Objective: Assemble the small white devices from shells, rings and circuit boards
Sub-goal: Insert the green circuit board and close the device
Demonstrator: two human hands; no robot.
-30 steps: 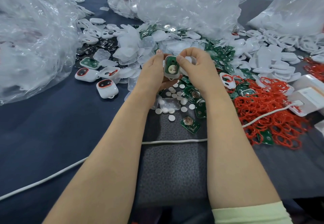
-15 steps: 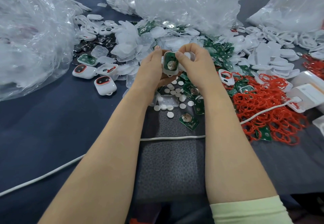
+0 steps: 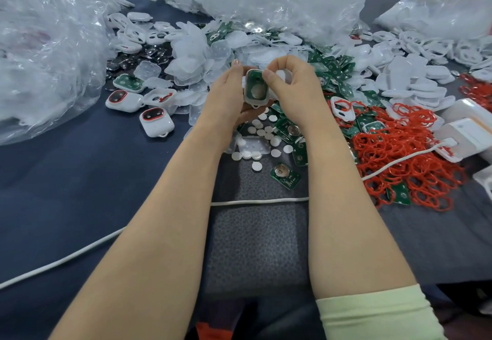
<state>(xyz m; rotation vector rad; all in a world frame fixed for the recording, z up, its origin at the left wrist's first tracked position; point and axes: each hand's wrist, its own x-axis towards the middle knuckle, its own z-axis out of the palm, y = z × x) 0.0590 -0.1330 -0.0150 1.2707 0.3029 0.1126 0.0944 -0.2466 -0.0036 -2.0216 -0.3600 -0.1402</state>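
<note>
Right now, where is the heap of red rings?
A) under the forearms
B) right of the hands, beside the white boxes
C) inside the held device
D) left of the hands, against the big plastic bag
B: the red rings are heaped right of the right hand, beside the white boxes; that hand and the left hand both hold the half-built device.
</note>
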